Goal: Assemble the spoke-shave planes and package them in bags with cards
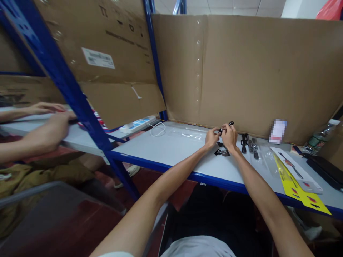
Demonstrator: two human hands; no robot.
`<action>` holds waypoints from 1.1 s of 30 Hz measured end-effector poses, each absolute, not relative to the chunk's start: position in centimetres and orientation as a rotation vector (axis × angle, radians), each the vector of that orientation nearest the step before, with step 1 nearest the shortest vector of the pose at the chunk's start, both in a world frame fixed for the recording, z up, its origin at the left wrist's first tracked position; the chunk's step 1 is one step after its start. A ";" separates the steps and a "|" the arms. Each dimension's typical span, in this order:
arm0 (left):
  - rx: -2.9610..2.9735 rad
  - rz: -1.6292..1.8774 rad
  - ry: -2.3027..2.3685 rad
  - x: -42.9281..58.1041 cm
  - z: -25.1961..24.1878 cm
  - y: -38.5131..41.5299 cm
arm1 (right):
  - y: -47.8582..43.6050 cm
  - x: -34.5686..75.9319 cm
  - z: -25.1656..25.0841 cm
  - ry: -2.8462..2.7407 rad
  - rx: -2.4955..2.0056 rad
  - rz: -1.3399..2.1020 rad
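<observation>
Flattened cardboard sheets (241, 71) wall off the back of a white workbench (171, 150) edged in blue, set into blue steel racking (69, 89). To the left, a large carton (118, 39) bearing a white label (98, 58) sits behind the upright, above a white power strip (138, 124). Pale ceiling tiles (219, 5) show overhead, a dark red floor (88, 214) below. Lighting is flat and even.

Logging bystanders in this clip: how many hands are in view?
4. The wearer's left hand and right hand pinch a small black part mid-table; a co-worker's nearer hand and farther hand lie on the left table.
</observation>
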State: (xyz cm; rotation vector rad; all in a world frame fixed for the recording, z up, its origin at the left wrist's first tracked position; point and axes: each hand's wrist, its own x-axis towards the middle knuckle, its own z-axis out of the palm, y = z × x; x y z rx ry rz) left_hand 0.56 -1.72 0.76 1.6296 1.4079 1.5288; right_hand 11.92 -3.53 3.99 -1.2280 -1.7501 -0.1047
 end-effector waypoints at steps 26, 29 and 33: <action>1.565 1.516 1.423 0.4 0.7 -1.4 | -3.9 12.1 4.4 -1.786 -1.341 -0.144; 1.554 1.517 1.423 0.3 0.7 -1.3 | -3.9 12.0 4.3 -1.815 -1.319 -0.145; 1.558 1.514 1.423 0.3 0.5 -1.2 | -3.9 11.8 4.1 -1.839 -1.256 -0.126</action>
